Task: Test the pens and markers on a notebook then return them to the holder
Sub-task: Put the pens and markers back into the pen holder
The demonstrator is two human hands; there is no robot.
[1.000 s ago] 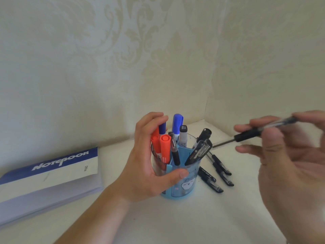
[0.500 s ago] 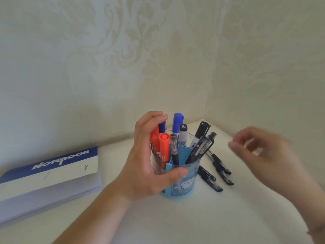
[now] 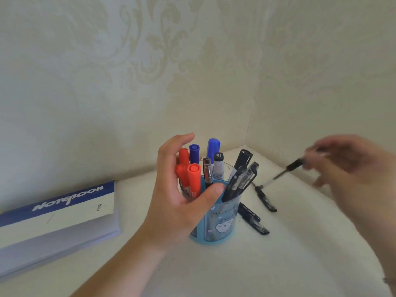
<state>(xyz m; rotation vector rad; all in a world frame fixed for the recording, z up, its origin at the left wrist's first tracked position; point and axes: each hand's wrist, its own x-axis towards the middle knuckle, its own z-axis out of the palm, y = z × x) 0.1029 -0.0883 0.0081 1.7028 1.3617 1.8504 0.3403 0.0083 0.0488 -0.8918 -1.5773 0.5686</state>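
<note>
Centrally, a blue holder (image 3: pixel 220 221) stands upright on a white table (image 3: pixel 278 264), set in the corner of two patterned walls (image 3: pixel 128 71). The left hand (image 3: pixel 182 196) grasps the holder from its 9 o'clock side, fingers curled over the far rim among the markers and thumb pressed across the near rim.

Inside the holder, the red markers (image 3: pixel 194 176) and blue markers (image 3: pixel 213 146) stand nearly vertical, caps up. A white marker (image 3: pixel 218 166) marked "120" also stands cap up. A clear pen (image 3: pixel 207 172) is upright beside it. A black marker (image 3: pixel 242 161) and two black pens (image 3: pixel 240 183) lean toward 1 o'clock, upper ends out past the rim.

At 3 o'clock from the holder, the right hand (image 3: pixel 351 168), blurred by motion, pinches a held pen (image 3: pixel 291 168) by its upper end. The pen's long axis runs from 2 o'clock down to 8 o'clock, with the thin tip pointing down and left toward the table; the tip hangs just above the surface.

Two more loose pens lie flat on the table. One loose pen (image 3: pixel 265 198) lies near the held pen's tip, axis from 11 to 5 o'clock. Another, the near pen (image 3: pixel 252 219), lies just beside the holder's base on a similar axis.

At 9 o'clock, well apart from the holder, a closed notebook (image 3: pixel 64 213) lies flat, cover up, title band along its far edge.
</note>
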